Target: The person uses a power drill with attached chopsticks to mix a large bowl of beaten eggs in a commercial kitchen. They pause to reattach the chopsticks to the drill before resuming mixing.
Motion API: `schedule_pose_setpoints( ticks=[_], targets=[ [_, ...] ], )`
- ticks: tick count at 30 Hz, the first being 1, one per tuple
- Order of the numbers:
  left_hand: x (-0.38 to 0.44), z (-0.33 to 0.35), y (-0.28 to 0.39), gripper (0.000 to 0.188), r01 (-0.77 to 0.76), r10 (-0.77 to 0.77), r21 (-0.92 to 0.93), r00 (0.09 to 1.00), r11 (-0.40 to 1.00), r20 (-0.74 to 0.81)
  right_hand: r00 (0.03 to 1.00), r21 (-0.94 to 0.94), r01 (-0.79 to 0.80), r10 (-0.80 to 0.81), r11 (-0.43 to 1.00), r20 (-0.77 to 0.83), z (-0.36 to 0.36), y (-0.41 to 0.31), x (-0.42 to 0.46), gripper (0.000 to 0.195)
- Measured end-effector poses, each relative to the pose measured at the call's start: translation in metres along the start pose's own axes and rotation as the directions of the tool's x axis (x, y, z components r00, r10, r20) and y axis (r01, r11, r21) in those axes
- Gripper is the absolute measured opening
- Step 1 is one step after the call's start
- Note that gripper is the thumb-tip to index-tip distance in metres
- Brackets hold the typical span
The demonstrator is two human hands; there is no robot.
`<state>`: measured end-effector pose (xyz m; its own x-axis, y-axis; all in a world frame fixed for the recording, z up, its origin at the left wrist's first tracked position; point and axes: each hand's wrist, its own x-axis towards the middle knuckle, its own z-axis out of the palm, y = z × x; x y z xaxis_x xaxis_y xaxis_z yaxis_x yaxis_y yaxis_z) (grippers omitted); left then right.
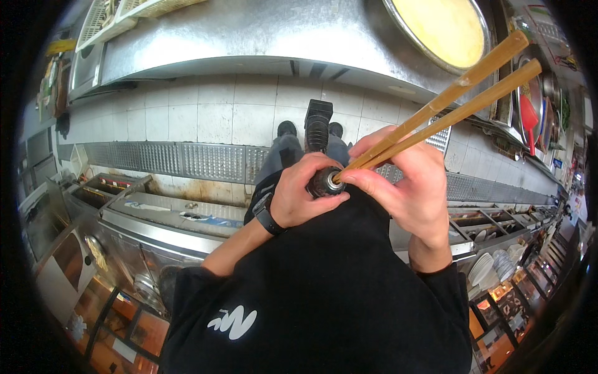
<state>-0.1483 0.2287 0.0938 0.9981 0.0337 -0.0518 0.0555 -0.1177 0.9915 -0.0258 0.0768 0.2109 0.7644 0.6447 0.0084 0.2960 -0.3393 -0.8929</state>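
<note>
My left hand [303,191] wraps around the dark round chuck of what looks like a cordless drill [318,135]. Its opening faces up toward me, and the ribbed handle and block-shaped base extend away from my body. Between the thumb and fingers of my right hand [411,182] is a pair of long bamboo chopsticks [434,107]. Their narrow ends meet at the chuck's metal opening; how deep they sit in it cannot be told. The thick ends spread apart toward the upper right.
Ahead runs a stainless steel counter [243,37], with a large metal pot of yellow liquid [441,28] at its right. White plastic baskets [135,11] stand at the far left. A metal drain grating [210,161] crosses the tiled floor. Stacked plates [481,269] are behind on the right.
</note>
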Motion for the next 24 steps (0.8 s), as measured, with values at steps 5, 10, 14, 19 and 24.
schedule_pose_setpoints(
  ticks=[5,10,14,19,24],
  targets=[
    [0.001,0.001,0.001,0.046,0.025,-0.024,-0.01,1.0,1.0,0.011,0.997,-0.032,0.033,-0.03,0.999,0.074,0.001,0.006,-0.001,0.022],
    [0.002,0.001,-0.004,0.047,0.086,-0.086,-0.034,0.996,0.996,-0.01,0.996,0.073,-0.027,0.02,0.997,0.092,0.008,0.021,0.002,0.018],
    [0.007,-0.001,-0.006,0.049,0.112,-0.112,-0.05,0.994,0.992,0.005,0.984,0.14,-0.074,0.05,0.987,0.169,0.006,0.032,0.012,0.017],
    [0.012,-0.002,-0.005,0.047,0.118,-0.113,-0.181,0.993,0.976,0.035,0.98,0.396,-0.16,0.097,0.904,0.176,0.009,0.039,0.017,0.017],
    [0.015,-0.001,-0.008,0.046,0.122,-0.122,-0.22,0.992,0.968,0.015,0.988,0.64,-0.136,0.056,0.756,0.145,0.018,0.053,0.017,0.03]
  ],
)
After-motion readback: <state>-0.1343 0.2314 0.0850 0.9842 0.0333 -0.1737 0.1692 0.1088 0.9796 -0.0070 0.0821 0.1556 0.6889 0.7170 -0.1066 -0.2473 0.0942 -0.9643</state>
